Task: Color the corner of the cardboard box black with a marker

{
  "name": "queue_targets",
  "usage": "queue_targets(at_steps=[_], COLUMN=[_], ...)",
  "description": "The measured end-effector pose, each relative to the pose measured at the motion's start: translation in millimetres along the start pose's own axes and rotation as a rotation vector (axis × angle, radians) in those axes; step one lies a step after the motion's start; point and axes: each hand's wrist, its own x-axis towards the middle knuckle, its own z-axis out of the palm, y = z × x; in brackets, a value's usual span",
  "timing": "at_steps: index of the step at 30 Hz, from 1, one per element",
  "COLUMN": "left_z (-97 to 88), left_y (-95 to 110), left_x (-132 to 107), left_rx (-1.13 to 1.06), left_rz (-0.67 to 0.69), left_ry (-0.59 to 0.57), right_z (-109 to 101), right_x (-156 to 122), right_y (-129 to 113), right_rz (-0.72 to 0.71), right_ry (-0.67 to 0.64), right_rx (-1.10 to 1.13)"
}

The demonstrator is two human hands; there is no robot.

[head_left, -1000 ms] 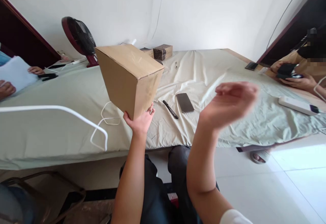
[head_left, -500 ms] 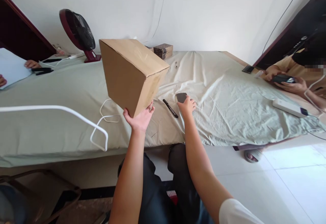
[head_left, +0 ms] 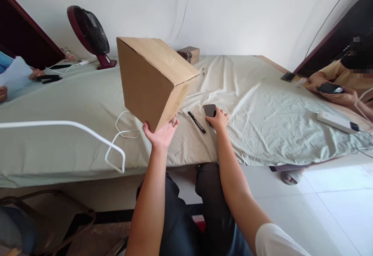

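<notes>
A brown cardboard box [head_left: 148,83] is tilted up above the table, with one corner pointing down. My left hand [head_left: 161,135] supports it at that lower corner, thumb on the near face and fingers behind the right face. A dark grey phone [head_left: 210,109] lies flat on the cloth to the right of the box. Over its near end is my right hand [head_left: 220,119], thumb at the left and fingers round the right side, hiding that part. Just left of the phone lies a black marker pen [head_left: 196,122].
A pale green cloth [head_left: 262,131] covers the table. White cable [head_left: 70,123] loops across the left side. A red fan [head_left: 89,34] and a small patterned box [head_left: 189,54] stand near the wall. At right, a person's hands [head_left: 348,97] hold a dark device beside a power strip [head_left: 337,122].
My right hand has shifted slightly right over the phone, its thumb now lying across the phone. The box stays raised in my left hand, and the whole view has shifted a little.
</notes>
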Motion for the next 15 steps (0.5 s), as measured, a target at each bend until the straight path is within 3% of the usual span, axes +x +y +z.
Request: queue_targets(at_steps=[15], left_z=[4.4], left_y=[-1], left_x=[1], left_rx=[0.0], left_rz=[-0.01], left_ry=[0.01], right_z=[1], right_x=[14], right_y=[10], right_rz=[-0.039], right_ry=[0.001], right_rx=[-0.037])
